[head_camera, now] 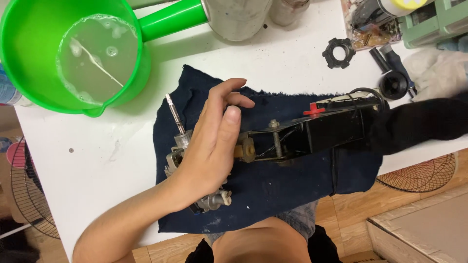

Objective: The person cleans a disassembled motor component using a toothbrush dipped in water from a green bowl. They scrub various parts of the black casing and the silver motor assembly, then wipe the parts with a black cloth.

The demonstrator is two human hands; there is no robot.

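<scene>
Left hand [212, 146] lies cupped over the fan motor [204, 195] on the dark blue cloth [273, 190] mid-table, fingers loosely curled; right hand unseen; green scoop [29, 53] fills the far-left corner

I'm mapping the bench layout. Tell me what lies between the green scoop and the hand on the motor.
In the head view, bare white table and the edge of the dark blue cloth separate the green scoop from the left hand; the motor's shaft juts into that stretch.

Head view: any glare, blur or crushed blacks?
Head view: glare on the soapy water in the green ladle; black stand and dark cloth lose detail in shadow; left hand on the fan motor looks sharp, with no obvious motion blur.
</scene>
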